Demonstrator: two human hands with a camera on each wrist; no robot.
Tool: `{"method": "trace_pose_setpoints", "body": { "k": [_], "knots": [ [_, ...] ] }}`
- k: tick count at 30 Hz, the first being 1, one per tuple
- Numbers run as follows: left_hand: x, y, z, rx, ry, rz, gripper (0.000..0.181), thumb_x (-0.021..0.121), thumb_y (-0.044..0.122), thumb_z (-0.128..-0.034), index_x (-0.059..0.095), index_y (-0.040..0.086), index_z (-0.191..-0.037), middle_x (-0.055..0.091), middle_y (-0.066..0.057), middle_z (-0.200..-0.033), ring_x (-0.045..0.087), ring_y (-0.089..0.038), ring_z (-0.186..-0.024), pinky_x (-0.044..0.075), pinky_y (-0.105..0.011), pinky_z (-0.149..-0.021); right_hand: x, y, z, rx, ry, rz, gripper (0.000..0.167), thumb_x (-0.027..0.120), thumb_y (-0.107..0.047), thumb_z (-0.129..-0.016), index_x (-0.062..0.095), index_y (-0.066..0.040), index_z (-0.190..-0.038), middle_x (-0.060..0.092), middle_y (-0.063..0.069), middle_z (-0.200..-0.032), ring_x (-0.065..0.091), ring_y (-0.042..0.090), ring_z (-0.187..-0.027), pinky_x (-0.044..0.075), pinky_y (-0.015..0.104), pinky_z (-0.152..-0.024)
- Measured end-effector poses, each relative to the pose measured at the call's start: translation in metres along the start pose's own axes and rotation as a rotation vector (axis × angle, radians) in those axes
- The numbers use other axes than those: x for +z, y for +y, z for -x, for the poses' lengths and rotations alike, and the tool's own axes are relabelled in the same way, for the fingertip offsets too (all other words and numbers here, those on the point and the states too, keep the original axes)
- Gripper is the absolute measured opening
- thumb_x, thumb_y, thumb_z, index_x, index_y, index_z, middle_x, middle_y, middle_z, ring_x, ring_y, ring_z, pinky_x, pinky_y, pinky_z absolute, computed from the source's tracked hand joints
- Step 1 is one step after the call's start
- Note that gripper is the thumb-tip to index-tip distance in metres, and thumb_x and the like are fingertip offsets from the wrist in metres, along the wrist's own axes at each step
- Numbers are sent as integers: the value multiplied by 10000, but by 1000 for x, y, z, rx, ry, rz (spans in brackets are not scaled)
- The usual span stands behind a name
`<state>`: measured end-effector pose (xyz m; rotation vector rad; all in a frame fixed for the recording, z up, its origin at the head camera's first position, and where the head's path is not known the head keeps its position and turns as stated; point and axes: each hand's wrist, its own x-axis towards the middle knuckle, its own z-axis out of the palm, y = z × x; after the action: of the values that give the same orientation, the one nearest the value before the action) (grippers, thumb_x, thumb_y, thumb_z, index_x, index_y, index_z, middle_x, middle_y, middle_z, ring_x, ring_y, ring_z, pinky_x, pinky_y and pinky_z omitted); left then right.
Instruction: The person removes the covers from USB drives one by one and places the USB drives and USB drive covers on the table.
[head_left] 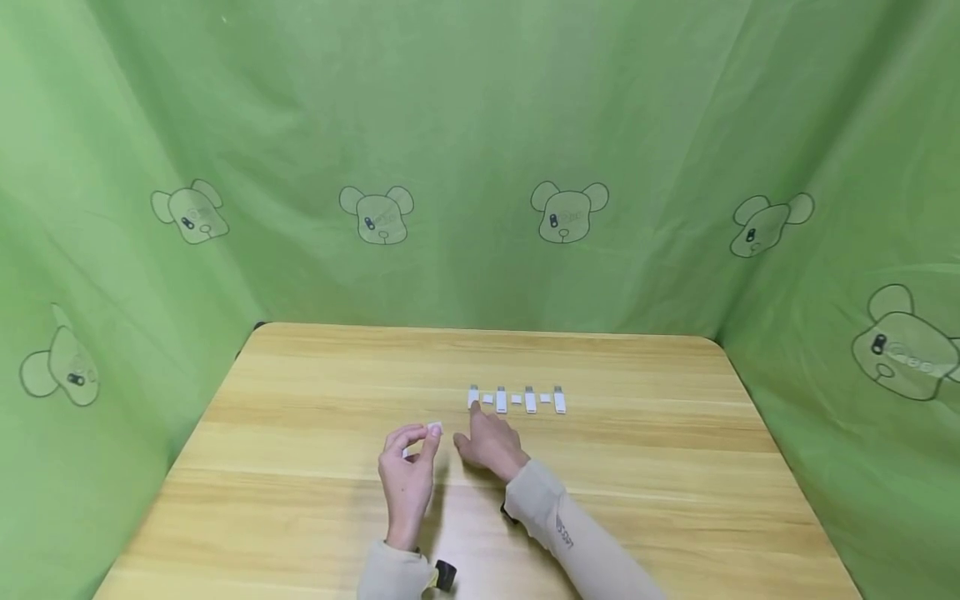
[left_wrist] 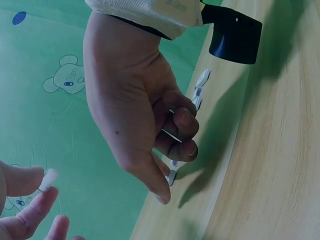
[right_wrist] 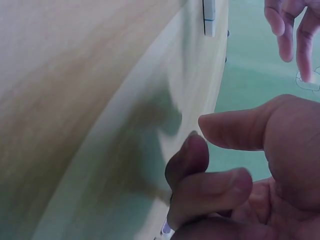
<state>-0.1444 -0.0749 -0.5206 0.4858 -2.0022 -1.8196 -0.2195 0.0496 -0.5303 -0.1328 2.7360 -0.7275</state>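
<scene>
My left hand (head_left: 407, 483) pinches a small white square (head_left: 434, 427) between thumb and fingertips; another white bit (head_left: 406, 453) shows inside its curled fingers. In the left wrist view the pinched piece (left_wrist: 48, 180) is seen edge-on. The index finger of my right hand (head_left: 492, 443) touches the lower end of the leftmost white USB stick (head_left: 473, 394), its thumb held apart and other fingers bent (right_wrist: 215, 190). Rightward in the same row, white sticks (head_left: 502, 401) alternate with three small white squares (head_left: 516, 399).
A light wooden table (head_left: 645, 467) lies under both hands. Green curtains (head_left: 465, 100) printed with mouse-like heads stand behind it and on both sides. Black camera mounts (head_left: 445, 575) sit on both wrists.
</scene>
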Motion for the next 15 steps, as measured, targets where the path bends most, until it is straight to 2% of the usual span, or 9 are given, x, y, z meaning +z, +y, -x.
{"method": "trace_pose_setpoints", "body": {
  "k": [8,15],
  "knots": [
    [3,-2,-1,2,3,-34,191,788,209,-882,768,24,-924,704,-139,-1122,611,-248,-1087,476,-230,-760,2,0,1,0,1,11,796,651,-358,-958,295,8,-1569,582,103,-683,403,162,-508,400,327,-481],
    [6,-3,-3,4,5,-52,157,771,165,-893,769,13,-930,706,-145,-1123,623,-268,-1079,485,-228,-754,0,-2,3,4,-6,14,817,670,-352,-947,288,17,-1568,559,97,-648,470,198,-511,420,344,-475]
  ]
}}
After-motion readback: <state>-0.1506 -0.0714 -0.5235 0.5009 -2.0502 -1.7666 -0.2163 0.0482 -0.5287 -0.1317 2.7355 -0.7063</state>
